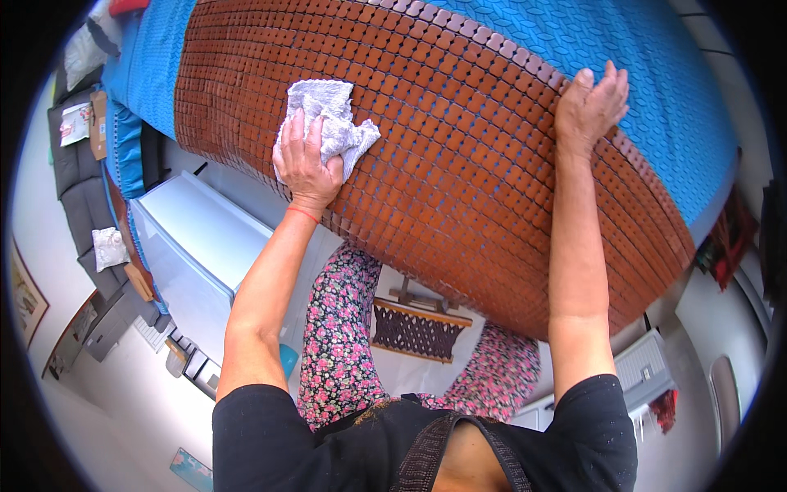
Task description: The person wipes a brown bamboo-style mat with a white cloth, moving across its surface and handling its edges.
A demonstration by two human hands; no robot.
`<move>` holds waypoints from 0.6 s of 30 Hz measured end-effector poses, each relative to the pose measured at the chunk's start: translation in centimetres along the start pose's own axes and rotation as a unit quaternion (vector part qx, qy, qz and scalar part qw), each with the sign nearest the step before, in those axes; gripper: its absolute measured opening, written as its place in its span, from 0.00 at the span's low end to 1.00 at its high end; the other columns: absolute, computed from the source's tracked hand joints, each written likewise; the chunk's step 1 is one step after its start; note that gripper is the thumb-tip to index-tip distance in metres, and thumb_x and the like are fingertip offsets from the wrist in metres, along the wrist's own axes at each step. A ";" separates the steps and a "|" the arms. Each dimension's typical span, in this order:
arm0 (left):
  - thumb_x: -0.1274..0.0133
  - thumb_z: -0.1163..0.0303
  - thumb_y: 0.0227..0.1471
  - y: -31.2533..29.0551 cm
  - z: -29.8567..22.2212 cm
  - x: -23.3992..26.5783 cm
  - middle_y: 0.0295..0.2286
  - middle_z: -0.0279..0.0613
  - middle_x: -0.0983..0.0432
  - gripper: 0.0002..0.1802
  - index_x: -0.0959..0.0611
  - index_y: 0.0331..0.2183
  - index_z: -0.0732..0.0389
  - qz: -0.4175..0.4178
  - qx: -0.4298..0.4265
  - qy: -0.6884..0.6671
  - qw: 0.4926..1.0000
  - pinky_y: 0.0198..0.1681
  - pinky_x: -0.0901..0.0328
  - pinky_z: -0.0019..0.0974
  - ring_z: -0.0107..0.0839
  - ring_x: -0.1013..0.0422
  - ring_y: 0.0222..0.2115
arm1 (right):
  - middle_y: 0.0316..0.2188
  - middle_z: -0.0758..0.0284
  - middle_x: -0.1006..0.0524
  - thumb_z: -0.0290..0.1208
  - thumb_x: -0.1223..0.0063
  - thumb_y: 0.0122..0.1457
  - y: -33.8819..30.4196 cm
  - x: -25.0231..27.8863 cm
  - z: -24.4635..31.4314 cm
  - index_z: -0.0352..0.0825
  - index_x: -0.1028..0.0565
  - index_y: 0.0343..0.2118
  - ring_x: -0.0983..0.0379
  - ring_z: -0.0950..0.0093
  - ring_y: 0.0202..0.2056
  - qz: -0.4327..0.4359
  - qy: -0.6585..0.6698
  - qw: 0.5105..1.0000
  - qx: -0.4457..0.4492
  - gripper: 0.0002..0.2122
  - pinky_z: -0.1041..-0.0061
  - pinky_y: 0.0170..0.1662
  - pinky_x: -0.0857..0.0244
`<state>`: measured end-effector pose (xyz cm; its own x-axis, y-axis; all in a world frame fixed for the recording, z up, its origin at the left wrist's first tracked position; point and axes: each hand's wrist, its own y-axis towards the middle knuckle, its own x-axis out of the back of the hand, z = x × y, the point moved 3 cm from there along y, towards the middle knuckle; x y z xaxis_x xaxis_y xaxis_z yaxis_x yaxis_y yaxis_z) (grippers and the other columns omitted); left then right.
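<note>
A brown mat of small linked tiles (443, 172) spreads over a blue textured cover (664, 90). On the mat's left part, my left hand (305, 168) presses a crumpled white cloth (328, 111), its fingers lying over the lower edge of the cloth. At the far right edge of the mat rests my right hand (589, 107), without anything in it. Its thumb and fingers are apart, and the fingertips reach over the blue cover. The part of the mat beneath the cloth is hidden.
Left of the mat stands a white cabinet-like box (197, 238). A dark grey sofa (86, 205) with a white cushion (109, 248) is farther left. Below the mat's near edge, between my legs, is a small wooden stool with a woven dark seat (416, 330).
</note>
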<state>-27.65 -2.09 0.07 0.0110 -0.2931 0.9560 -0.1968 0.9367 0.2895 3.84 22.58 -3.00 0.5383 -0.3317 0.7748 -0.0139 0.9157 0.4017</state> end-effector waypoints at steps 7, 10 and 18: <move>0.48 0.61 0.36 -0.1 0.0 -0.3 0.56 0.47 0.41 0.37 0.32 0.53 0.51 0.019 0.045 -0.012 0.999 0.56 0.54 0.58 0.50 0.45 0.57 | 0.63 0.47 0.58 0.42 0.64 0.62 3.4 -1.0 -0.4 0.28 0.48 0.60 0.67 0.55 0.65 0.079 -0.024 0.938 -0.337 0.28 0.53 0.65 0.74; 0.48 0.59 0.37 0.6 -0.8 -1.0 0.57 0.46 0.42 0.36 0.32 0.53 0.49 0.011 0.098 -0.020 0.995 0.56 0.54 0.59 0.49 0.46 0.57 | 0.64 0.48 0.59 0.42 0.64 0.62 3.3 -2.0 0.6 0.29 0.50 0.60 0.67 0.56 0.65 0.087 -0.120 0.925 -0.350 0.28 0.53 0.65 0.75; 0.41 0.54 0.36 12.0 -13.5 -4.8 0.53 0.45 0.37 0.31 0.25 0.47 0.46 -0.006 0.071 -0.084 0.994 0.52 0.54 0.66 0.45 0.45 0.56 | 0.63 0.50 0.55 0.43 0.62 0.60 2.9 -4.9 1.5 0.33 0.46 0.60 0.64 0.55 0.65 0.044 -0.261 0.910 -0.320 0.28 0.50 0.64 0.71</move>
<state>-16.79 13.11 -0.37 -0.1464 -0.3430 0.9279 -0.3347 0.8998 0.2798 -0.11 26.49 -4.87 0.0828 -0.1610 0.9835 0.5457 0.8331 0.0904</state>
